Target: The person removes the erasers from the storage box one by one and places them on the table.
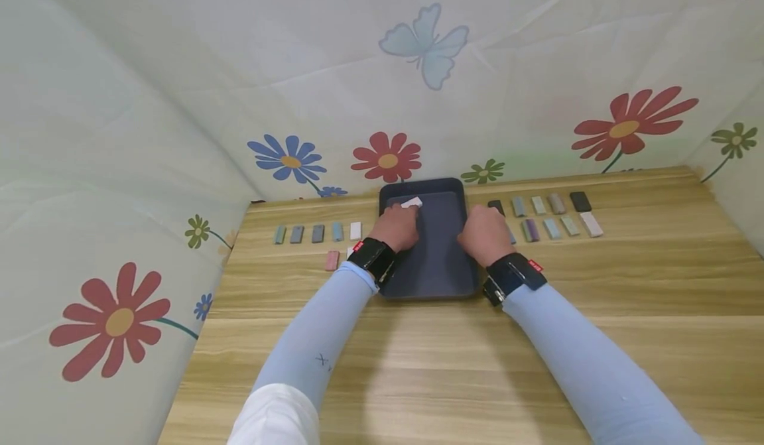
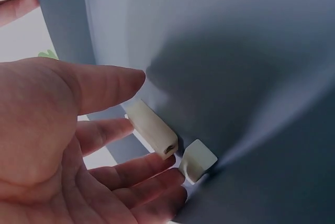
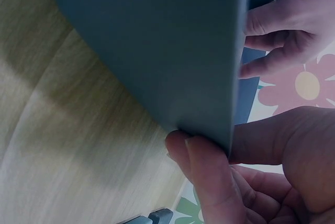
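A dark grey rectangular tray [image 1: 442, 253] rests on the wooden table. My left hand [image 1: 398, 226] reaches inside it near the far left corner, beside a small white block [image 1: 412, 202]. In the left wrist view, two pale blocks lie by the fingers: a longer one [image 2: 153, 130] with a small dark hole in its end, and a shorter one [image 2: 199, 161] at the fingertips. The thumb stands apart from both, fingers loosely extended. My right hand [image 1: 486, 233] grips the tray's right rim; in the right wrist view, thumb and fingers pinch the wall [image 3: 204, 77] from both sides.
Several coloured blocks lie in rows left of the tray, among them a pink one [image 1: 331, 260] and a green one [image 1: 279, 235]. More stand right of it, including a black one [image 1: 579, 201] and a purple one [image 1: 530, 230]. A flower-printed cloth [image 1: 334, 73] rises behind the table.
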Demonstrator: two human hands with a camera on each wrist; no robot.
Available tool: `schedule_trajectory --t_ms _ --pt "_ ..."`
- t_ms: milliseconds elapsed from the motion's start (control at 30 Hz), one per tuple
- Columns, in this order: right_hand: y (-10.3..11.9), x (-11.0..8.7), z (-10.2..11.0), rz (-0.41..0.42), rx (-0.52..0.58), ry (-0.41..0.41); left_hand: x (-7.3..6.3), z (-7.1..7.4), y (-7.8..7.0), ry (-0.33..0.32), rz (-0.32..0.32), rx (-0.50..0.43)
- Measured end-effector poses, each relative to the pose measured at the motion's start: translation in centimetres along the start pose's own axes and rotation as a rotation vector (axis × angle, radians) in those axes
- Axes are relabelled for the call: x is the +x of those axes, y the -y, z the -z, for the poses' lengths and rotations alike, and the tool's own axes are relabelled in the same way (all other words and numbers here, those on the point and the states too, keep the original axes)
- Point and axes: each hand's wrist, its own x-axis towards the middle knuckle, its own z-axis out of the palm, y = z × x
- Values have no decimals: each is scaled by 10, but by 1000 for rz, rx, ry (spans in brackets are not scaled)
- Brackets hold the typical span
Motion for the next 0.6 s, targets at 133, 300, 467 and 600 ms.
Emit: schedule_trajectory --t_ms 133,300,467,600 --pt "0 1 0 -2 3 -1 0 -3 0 -61 -39 22" --pt "0 1 0 -9 10 7 -4 -6 -4 -102 -98 71" --pt "1 0 1 -13 3 25 -12 -6 -9 -104 -147 94" --pt "2 0 2 -19 -1 38 -19 -7 -13 -105 -176 125"
